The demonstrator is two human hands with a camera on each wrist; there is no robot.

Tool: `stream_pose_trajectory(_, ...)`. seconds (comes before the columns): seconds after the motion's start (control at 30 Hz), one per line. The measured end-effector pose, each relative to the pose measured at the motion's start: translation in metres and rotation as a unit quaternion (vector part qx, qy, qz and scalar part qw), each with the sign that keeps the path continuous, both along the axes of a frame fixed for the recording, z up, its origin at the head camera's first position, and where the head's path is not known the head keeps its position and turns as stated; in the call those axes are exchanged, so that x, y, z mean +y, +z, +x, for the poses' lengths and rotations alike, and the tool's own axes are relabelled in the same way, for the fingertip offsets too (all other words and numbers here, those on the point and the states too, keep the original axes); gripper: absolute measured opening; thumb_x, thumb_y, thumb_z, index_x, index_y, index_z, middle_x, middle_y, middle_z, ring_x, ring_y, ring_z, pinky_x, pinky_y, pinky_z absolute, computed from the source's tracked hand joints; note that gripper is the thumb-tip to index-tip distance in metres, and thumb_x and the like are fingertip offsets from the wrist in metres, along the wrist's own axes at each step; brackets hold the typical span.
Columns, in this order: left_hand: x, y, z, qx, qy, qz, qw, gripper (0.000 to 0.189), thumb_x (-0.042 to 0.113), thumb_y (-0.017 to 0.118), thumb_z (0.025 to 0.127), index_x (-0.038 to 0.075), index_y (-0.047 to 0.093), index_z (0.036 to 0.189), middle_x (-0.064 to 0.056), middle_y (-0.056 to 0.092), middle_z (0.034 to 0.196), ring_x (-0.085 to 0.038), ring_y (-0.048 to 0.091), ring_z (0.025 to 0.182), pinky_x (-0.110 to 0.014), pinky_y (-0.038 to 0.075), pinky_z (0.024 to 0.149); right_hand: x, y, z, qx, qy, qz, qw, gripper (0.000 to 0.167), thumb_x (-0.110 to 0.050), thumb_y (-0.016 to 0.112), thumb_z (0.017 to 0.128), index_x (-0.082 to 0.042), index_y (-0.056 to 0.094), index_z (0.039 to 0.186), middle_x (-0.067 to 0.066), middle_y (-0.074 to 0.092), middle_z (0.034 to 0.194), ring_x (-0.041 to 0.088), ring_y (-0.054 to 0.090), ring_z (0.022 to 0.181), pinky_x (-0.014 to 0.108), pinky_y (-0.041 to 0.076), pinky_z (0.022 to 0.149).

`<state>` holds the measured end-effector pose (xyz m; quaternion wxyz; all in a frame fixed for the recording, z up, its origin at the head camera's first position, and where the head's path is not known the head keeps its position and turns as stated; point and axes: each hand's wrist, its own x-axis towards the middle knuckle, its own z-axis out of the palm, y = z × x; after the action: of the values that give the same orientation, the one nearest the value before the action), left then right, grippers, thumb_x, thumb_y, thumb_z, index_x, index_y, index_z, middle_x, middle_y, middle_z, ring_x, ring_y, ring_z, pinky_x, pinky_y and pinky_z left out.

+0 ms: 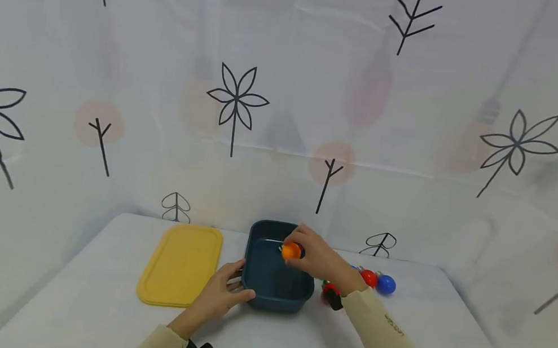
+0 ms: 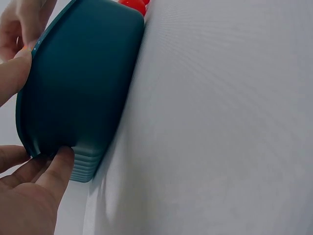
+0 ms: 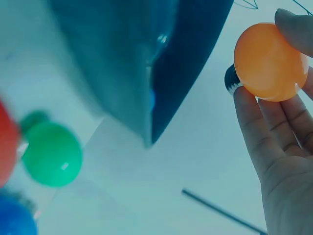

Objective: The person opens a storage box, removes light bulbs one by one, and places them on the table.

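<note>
A dark teal rectangular tub point(image 1: 276, 305) with rounded corners stands in the middle of the table. My left hand point(image 1: 223, 293) grips its near left corner, thumb at the front rim and fingers along the left side; in the left wrist view fingertips point(image 2: 63, 159) tuck under the rim. Over the tub's inside, my right hand point(image 1: 313, 254) pinches a glossy orange ball point(image 1: 291, 252). The right wrist view shows the orange ball point(image 3: 270, 62) between thumb and fingertips, with a dark striped end piece partly hidden behind it.
To the left lies a flat yellow board point(image 1: 179, 265) with rounded corners. Right of the tub are several coloured balls, among them a red ball point(image 1: 369, 277), a blue ball point(image 1: 386, 285) and a green ball point(image 3: 53, 154). A patterned white cloth point(image 1: 278, 185) hangs behind the table.
</note>
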<state>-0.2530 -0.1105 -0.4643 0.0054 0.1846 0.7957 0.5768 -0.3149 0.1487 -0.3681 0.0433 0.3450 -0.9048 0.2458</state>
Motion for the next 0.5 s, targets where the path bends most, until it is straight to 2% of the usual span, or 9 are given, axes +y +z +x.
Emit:
stream_pose_trajectory(0.17,0.000,-0.001,0.000,-0.005,0.000,0.004,1.0000,0.088,0.035,0.076,0.081,-0.001,0.031,0.147,-0.020,0.037,0.143,-0.035,0.042,0.129,-0.039,0.044,0.102,0.027,-0.002,0.014,0.002,-0.026,-0.005,0.9996,0.030,-0.020,0.076,0.083,-0.016,0.065,0.111,-0.008,0.049,0.108,0.013,0.049,0.097,0.033,0.054,0.085)
stream_pose_trajectory(0.5,-0.001,-0.001,0.000,-0.009,0.001,0.003,0.9999,0.087,0.034,0.076,0.081,0.000,0.030,0.147,-0.020,0.036,0.144,-0.035,0.042,0.130,-0.039,0.043,0.102,0.076,-0.009,0.033,0.016,-0.068,0.000,0.9975,0.030,-0.018,0.078,0.081,-0.016,0.066,0.108,-0.007,0.052,0.108,0.016,0.053,0.098,0.039,0.056,0.083)
